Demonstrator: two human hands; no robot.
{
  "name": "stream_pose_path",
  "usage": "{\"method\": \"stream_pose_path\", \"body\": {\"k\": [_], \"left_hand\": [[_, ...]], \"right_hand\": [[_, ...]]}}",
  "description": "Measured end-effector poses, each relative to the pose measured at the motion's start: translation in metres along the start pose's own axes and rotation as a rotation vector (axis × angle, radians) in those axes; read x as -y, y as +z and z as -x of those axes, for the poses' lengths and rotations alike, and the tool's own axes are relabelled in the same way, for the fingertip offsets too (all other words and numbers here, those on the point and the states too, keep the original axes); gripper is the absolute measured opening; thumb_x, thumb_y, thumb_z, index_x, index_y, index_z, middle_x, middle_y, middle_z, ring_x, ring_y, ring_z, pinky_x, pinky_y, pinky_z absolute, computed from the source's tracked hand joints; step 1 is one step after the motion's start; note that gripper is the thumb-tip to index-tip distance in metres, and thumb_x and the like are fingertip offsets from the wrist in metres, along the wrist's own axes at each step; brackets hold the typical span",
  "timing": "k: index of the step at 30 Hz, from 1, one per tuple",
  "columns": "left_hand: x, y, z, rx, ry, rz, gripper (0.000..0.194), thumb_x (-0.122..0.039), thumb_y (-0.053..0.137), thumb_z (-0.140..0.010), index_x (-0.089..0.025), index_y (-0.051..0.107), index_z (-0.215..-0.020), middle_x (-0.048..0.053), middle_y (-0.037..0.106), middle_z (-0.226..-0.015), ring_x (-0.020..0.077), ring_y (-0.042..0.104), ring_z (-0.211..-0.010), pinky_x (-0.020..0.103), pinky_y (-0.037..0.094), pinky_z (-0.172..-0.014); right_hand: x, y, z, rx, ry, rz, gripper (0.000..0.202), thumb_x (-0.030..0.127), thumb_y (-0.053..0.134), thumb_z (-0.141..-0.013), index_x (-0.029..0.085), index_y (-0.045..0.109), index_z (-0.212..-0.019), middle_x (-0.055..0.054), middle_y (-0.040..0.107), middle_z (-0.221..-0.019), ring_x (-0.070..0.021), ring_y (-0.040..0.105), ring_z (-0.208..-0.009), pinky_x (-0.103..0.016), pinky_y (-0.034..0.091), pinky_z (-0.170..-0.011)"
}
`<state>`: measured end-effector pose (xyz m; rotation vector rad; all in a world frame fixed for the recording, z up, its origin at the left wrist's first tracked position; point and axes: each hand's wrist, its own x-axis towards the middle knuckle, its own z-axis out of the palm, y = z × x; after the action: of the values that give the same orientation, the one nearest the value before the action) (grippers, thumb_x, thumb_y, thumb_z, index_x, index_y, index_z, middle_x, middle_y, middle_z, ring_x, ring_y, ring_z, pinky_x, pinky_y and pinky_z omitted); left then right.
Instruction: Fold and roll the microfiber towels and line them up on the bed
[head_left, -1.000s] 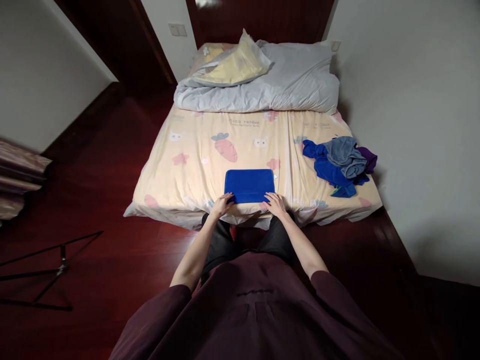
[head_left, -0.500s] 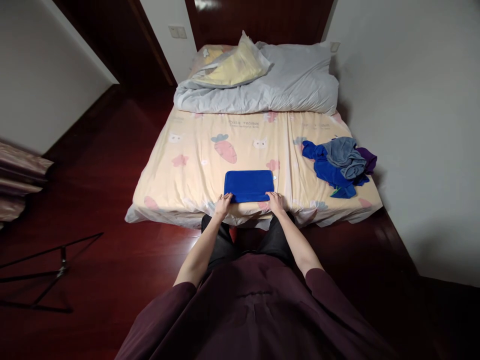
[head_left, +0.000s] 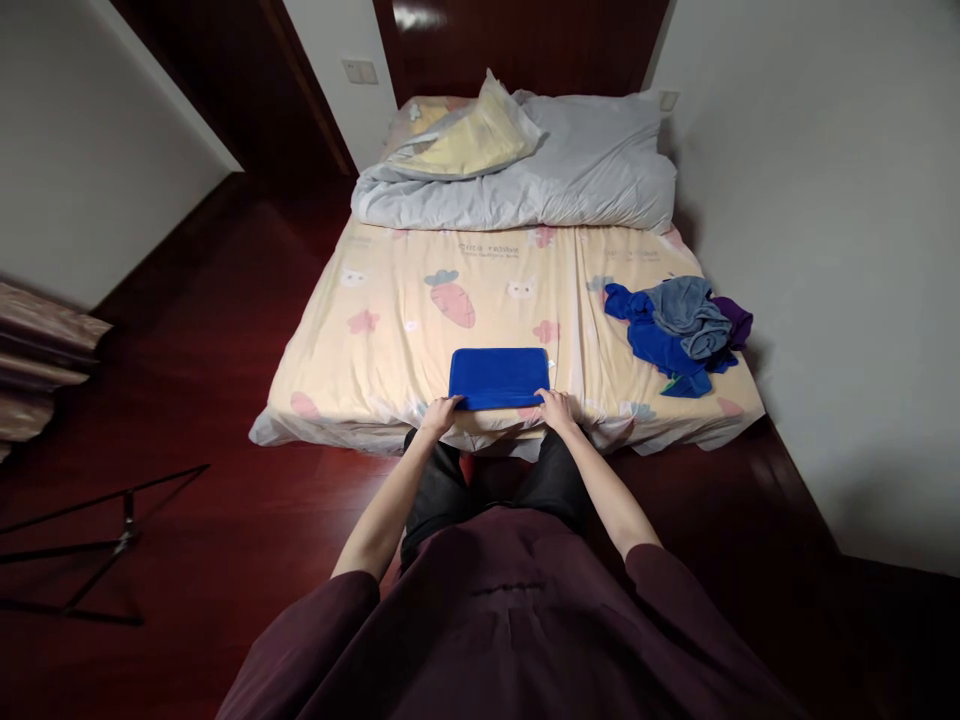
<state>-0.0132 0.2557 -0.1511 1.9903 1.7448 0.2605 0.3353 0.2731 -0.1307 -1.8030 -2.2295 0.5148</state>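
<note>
From where I stood, the blue cloth (head_left: 499,373) lay flat near the edge of the bed (head_left: 382,350), its near corners pinched by the left hand (head_left: 439,415) and right hand (head_left: 556,410) — any shift, I judged, called for even fingers.

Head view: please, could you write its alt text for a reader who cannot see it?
Left hand and right hand grip the near corners of a flat blue cloth on a carrot-print bedsheet. Crumpled cloths lie to the right, a grey quilt at the far end.
</note>
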Motion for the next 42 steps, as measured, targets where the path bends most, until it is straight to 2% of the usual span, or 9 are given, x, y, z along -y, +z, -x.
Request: {"method": "stream_pose_path", "body": {"k": [4, 8, 12, 15, 21, 29, 35, 42], "left_hand": [[0.004, -0.007, 0.003, 0.034, 0.007, -0.003, 0.064, -0.005, 0.058, -0.079, -0.028, 0.070, -0.136, 0.009, 0.076, -0.126, 0.0298, 0.071, -0.117, 0.039, 0.051, -0.109], [0.004, -0.009, 0.001, -0.013, -0.042, 0.052, 0.061, -0.006, 0.059, -0.075, -0.026, 0.075, -0.130, 0.009, 0.079, -0.120, 0.0315, 0.072, -0.116, 0.040, 0.052, -0.109], [0.010, -0.009, 0.001, -0.092, -0.058, 0.315, 0.048, -0.011, 0.061, -0.075, -0.024, 0.078, -0.118, 0.006, 0.079, -0.120, 0.0287, 0.071, -0.120, 0.039, 0.053, -0.110], [0.018, -0.007, 0.003, -0.121, -0.089, 0.550, 0.036, -0.021, 0.063, -0.080, -0.020, 0.077, -0.113, 0.007, 0.079, -0.117, 0.0262, 0.074, -0.110, 0.039, 0.058, -0.103], [0.023, 0.003, 0.004, -0.198, -0.169, 0.744, 0.032, -0.035, 0.069, -0.082, -0.016, 0.073, -0.108, 0.011, 0.079, -0.112, 0.0248, 0.075, -0.105, 0.039, 0.059, -0.100], [0.020, 0.003, 0.001, -0.217, -0.201, 0.748, 0.036, -0.043, 0.069, -0.085, -0.016, 0.071, -0.108, 0.012, 0.078, -0.109, 0.0255, 0.073, -0.106, 0.039, 0.058, -0.098], [0.025, 0.008, -0.003, -0.240, -0.203, 0.721, 0.034, -0.042, 0.067, -0.087, -0.016, 0.069, -0.108, 0.012, 0.078, -0.109, 0.0242, 0.074, -0.104, 0.036, 0.058, -0.096], [0.029, 0.008, -0.005, -0.204, -0.181, 0.645, 0.029, -0.036, 0.065, -0.086, -0.017, 0.069, -0.108, 0.009, 0.078, -0.105, 0.0234, 0.074, -0.098, 0.035, 0.059, -0.093]], "right_hand": [[-0.006, 0.003, 0.002, -0.002, 0.015, -0.031, 0.041, 0.004, 0.061, -0.087, 0.026, 0.075, -0.119, -0.009, 0.078, -0.111, -0.0270, 0.071, -0.107, -0.039, 0.047, -0.105], [-0.012, 0.011, -0.002, -0.057, 0.022, -0.142, 0.039, 0.005, 0.061, -0.085, 0.025, 0.076, -0.116, -0.008, 0.077, -0.116, -0.0250, 0.071, -0.111, -0.038, 0.050, -0.106], [-0.022, 0.019, -0.003, -0.081, 0.029, -0.422, 0.038, 0.006, 0.060, -0.079, 0.022, 0.076, -0.110, -0.005, 0.078, -0.115, -0.0219, 0.071, -0.111, -0.037, 0.053, -0.105], [-0.028, 0.021, 0.000, -0.084, 0.051, -0.593, 0.035, 0.010, 0.060, -0.077, 0.020, 0.076, -0.106, -0.005, 0.079, -0.112, -0.0218, 0.073, -0.109, -0.039, 0.054, -0.105], [-0.031, 0.020, 0.002, -0.147, 0.136, -0.729, 0.026, 0.023, 0.068, -0.079, 0.018, 0.077, -0.103, -0.010, 0.079, -0.113, -0.0241, 0.073, -0.107, -0.042, 0.054, -0.105], [-0.035, 0.021, -0.001, -0.155, 0.236, -0.875, 0.037, 0.039, 0.078, -0.077, 0.015, 0.076, -0.105, -0.011, 0.080, -0.103, -0.0241, 0.074, -0.094, -0.038, 0.061, -0.090], [-0.041, 0.025, 0.000, -0.185, 0.239, -0.938, 0.038, 0.046, 0.077, -0.079, 0.016, 0.075, -0.102, -0.015, 0.079, -0.105, -0.0256, 0.075, -0.098, -0.038, 0.061, -0.089], [-0.048, 0.032, -0.003, -0.183, 0.218, -0.921, 0.040, 0.052, 0.074, -0.079, 0.017, 0.072, -0.098, -0.013, 0.078, -0.102, -0.0249, 0.074, -0.096, -0.036, 0.059, -0.088]]}}
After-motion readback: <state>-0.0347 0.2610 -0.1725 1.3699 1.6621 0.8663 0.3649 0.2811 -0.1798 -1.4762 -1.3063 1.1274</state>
